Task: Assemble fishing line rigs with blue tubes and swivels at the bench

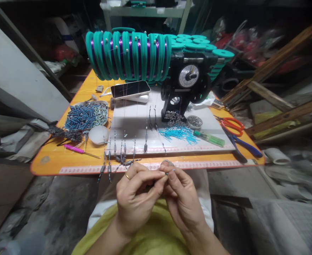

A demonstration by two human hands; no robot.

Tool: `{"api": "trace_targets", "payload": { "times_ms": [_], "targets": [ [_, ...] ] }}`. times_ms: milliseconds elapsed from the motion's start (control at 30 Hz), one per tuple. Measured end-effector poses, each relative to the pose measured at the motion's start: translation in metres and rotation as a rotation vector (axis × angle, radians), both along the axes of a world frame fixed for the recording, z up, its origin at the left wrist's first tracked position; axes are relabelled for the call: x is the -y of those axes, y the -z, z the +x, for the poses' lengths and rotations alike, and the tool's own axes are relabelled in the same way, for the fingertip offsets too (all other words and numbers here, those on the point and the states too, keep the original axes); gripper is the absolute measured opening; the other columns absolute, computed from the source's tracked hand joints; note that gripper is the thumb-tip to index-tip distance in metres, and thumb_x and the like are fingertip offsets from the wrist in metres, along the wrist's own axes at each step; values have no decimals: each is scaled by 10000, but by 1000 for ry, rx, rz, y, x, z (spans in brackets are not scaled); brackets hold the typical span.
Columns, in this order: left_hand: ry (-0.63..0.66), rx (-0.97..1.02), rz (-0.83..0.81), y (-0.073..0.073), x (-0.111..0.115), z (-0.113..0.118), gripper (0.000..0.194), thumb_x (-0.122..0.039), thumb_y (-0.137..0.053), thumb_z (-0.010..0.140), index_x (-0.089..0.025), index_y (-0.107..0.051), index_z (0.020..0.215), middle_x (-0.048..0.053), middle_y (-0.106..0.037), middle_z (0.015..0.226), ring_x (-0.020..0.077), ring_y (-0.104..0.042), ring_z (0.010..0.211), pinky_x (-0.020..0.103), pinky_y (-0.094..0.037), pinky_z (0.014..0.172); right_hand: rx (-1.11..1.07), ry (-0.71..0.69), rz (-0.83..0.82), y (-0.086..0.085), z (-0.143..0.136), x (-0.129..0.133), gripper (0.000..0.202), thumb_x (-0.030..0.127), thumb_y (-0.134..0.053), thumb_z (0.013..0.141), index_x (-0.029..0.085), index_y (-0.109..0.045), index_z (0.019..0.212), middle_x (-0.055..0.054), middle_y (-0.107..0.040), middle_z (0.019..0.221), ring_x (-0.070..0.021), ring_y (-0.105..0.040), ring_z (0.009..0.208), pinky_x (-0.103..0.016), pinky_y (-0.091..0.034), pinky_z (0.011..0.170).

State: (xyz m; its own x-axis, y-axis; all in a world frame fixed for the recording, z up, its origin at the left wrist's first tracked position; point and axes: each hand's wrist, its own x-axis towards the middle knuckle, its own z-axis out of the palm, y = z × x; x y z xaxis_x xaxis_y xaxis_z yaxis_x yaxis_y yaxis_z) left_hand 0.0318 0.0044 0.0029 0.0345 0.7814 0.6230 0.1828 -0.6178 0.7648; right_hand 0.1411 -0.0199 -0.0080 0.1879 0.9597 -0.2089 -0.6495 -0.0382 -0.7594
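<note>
My left hand [136,196], with a ring on one finger, and my right hand [181,196] meet fingertip to fingertip just below the near edge of the orange table [52,157]. Together they pinch a small thin metal piece [171,172] on a fine line. Several finished rigs with dark sinkers [121,157] hang on lines over the table edge right in front of my hands. On a white board [134,122] lie a heap of cyan tubes [178,132] and small metal parts [173,117].
Teal spools [129,55] wound with purple line stand at the back beside a black dial machine [187,79]. A phone [130,88], a tray of blue tubes [85,115], a white bowl [98,134], a green lighter [209,139], orange scissors [231,124] and blue pliers [242,145] lie around.
</note>
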Motion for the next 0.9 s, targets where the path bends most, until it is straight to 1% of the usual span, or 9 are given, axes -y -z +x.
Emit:
{"api": "trace_targets", "payload": {
  "times_ms": [100,200,300,500,700,800,900],
  "targets": [
    [7,-8,7,0,-1,0,193,-22,-729,748,-147,-693,890,-16,-584,737,62,-559,641,144,-478,543,13,-9,9,-1,1,-1,135,368,-828,696,262,-799,775,-19,-657,925,-120,-606,883,-194,-504,798],
    [11,-30,22,0,-1,-2,196,-17,-728,748,-143,-693,894,-12,-589,735,64,-562,645,148,-484,555,37,-9,23,-1,1,-2,135,376,-824,699,266,-797,773,-16,-655,929,-134,-612,906,-219,-503,829],
    [7,-56,37,-1,-1,-4,184,-19,-727,751,-140,-693,887,-9,-589,730,64,-558,639,150,-484,558,67,-19,33,0,3,-2,124,375,-815,711,270,-794,773,-15,-653,943,-138,-617,895,-236,-507,818],
    [24,-133,79,-5,-2,-7,178,-23,-718,766,-130,-691,906,1,-598,741,59,-565,637,142,-488,564,183,-29,110,7,11,0,67,316,-766,785,289,-786,843,-15,-664,984,-144,-629,928,-254,-502,839],
    [55,-163,99,-6,-3,-9,191,-19,-708,776,-129,-692,931,4,-599,744,61,-580,636,147,-506,581,273,-42,157,13,18,3,86,269,-722,834,299,-778,891,-12,-674,1014,-135,-634,942,-234,-500,835],
    [47,-153,97,-6,-2,-9,204,-24,-709,775,-144,-694,939,1,-602,743,66,-581,625,157,-509,566,236,-57,139,13,17,2,71,280,-734,820,292,-781,871,-19,-680,994,-150,-640,933,-255,-506,830],
    [46,-140,95,-4,-2,-9,210,-31,-718,768,-151,-696,939,-1,-604,740,71,-580,613,163,-505,548,154,-56,78,7,13,0,71,319,-783,759,265,-789,805,-34,-686,940,-169,-643,888,-280,-519,805]
  ]
}}
